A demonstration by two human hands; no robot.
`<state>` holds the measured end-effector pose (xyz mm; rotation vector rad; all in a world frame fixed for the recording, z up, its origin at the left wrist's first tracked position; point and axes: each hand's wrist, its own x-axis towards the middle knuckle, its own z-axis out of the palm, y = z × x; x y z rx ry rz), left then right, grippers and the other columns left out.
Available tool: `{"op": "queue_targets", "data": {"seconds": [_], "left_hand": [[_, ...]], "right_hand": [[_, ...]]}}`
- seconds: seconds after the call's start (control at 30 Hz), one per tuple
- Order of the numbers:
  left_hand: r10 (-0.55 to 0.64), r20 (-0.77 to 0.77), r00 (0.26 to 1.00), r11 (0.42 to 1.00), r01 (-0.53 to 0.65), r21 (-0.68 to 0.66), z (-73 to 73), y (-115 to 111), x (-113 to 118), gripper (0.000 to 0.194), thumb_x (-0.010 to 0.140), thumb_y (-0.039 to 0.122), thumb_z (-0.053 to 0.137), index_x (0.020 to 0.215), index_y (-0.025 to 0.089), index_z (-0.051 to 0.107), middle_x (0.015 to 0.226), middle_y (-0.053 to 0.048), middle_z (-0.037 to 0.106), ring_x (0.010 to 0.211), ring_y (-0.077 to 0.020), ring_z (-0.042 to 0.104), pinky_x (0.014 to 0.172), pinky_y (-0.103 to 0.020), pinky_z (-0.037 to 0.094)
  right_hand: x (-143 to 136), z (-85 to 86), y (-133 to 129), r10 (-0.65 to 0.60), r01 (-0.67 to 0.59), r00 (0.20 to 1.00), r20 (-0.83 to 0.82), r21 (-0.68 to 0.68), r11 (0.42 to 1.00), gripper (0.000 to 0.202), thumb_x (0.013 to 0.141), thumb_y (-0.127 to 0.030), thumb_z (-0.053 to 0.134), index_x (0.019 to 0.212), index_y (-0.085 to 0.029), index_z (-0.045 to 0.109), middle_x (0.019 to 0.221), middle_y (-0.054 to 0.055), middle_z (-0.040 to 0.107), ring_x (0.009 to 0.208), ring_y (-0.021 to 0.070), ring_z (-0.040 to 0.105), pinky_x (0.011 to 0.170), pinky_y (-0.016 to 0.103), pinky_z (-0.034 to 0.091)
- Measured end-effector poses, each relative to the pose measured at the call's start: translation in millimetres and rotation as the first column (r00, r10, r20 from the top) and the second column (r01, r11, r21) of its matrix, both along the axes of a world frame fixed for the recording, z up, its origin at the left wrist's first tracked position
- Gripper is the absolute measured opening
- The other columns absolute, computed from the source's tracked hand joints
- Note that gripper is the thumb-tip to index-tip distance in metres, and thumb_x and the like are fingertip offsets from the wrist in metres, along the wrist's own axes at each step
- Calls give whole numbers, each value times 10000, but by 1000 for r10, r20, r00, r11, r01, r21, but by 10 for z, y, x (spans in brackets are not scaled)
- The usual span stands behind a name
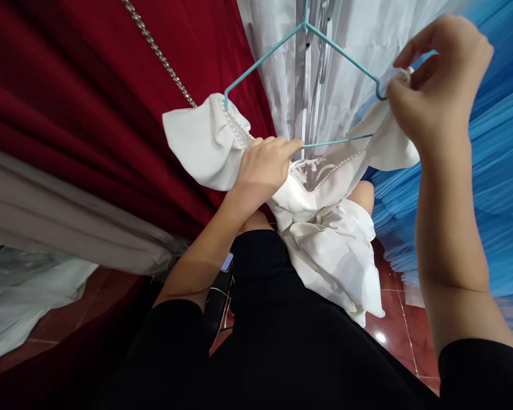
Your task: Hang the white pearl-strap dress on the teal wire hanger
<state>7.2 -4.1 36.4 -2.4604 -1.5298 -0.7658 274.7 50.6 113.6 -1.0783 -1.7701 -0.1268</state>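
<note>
A white dress with pearl-trimmed neckline hangs on a thin light-blue hanger. Its left shoulder sits over the hanger's left end. My left hand is closed on the dress's neckline, by the hanger's lower bar. Raised at the upper right, my right hand pinches the dress's other shoulder strap beside the hanger's right hook end. The skirt hangs bunched below, in front of my legs.
Red fabric with a beaded chain hangs at the left, above greyish cloth. Blue tulle fills the right. White fabric and metal rails stand behind the hanger. A dark bag lies low on the reddish tiled floor.
</note>
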Motion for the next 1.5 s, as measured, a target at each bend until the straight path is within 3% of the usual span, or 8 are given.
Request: {"op": "queue_targets", "data": {"seconds": [0.2, 0.37, 0.53, 0.87, 1.0, 1.2, 1.3, 1.5], "left_hand": [[-10, 3, 1000, 1000, 10, -24, -30, 56, -12, 477, 983, 85, 424, 1347, 259, 679, 1094, -91, 725, 1062, -294, 651, 966, -444, 489], [-110, 70, 991, 994, 111, -8, -55, 7, -92, 455, 1016, 101, 390, 1364, 243, 646, 1323, -77, 685, 1254, -271, 611, 1132, -502, 445], [71, 221, 973, 926, -147, 349, -97, -10, -325, 357, 1033, 179, 522, 1358, 283, 625, 1558, -28, 494, 1554, -255, 284, 1310, -558, 194], [13, 544, 839, 891, -256, 374, 316, 281, -1039, 435, 810, -37, 433, 974, 165, 782, 927, -20, 764, 921, -198, 714, 884, -367, 545], [154, 603, 783, 820, -441, 364, 90, 134, -1358, 346, 809, 5, 503, 928, 186, 773, 894, -22, 758, 887, -225, 702, 849, -405, 554], [-61, 414, 908, 979, -25, 200, -524, -182, -811, 291, 898, 126, 567, 1082, 168, 789, 1078, -65, 786, 989, -229, 735, 912, -398, 586], [-237, 268, 934, 944, 156, 291, -454, -182, -465, 315, 998, 269, 557, 1261, 274, 730, 1390, -75, 675, 1334, -298, 594, 1151, -506, 455], [-18, 143, 990, 995, 4, 101, -189, 48, -198, 379, 1040, 285, 492, 1385, 260, 646, 1228, -91, 710, 1218, -334, 608, 1146, -564, 399]], "right_hand": [[-666, -279, -330, 222, -202, 974, -45, 277, 939, 229, 704, -81, 533, 866, -203, 640, 920, 52, 687, 905, 213, 652, 836, 351, 538], [-953, -777, -219, 109, -79, 975, 192, -158, 984, 101, 989, -284, 520, 914, -247, 577, 900, 40, 692, 885, 237, 652, 897, 411, 494], [-957, -1128, -19, -34, 57, 969, 245, -90, 994, 334, 1068, -382, 391, 813, -232, 546, 831, 62, 643, 929, 261, 621, 949, 458, 429], [-842, -1075, -135, 52, -36, 963, 265, -67, 997, 488, 1112, -506, 300, 899, -220, 633, 809, 54, 603, 878, 236, 571, 917, 435, 389], [-841, -1051, -157, 68, -52, 960, 270, -66, 996, 492, 1116, -505, 301, 929, -226, 660, 801, 57, 608, 869, 231, 567, 879, 415, 372], [-975, -1105, -110, 102, -84, 968, 231, -88, 993, 460, 1115, -495, 333, 979, -234, 686, 836, 63, 646, 862, 227, 573, 868, 408, 370], [-1000, -1098, -134, 90, -74, 973, 213, -80, 994, 451, 1113, -480, 345, 1001, -232, 704, 872, 71, 677, 880, 232, 590, 888, 419, 395], [-862, -798, -343, 184, -175, 974, 135, -74, 982, 335, 1094, -429, 401, 1141, -271, 693, 1147, 98, 705, 1109, 245, 635, 1028, 445, 476]]}}
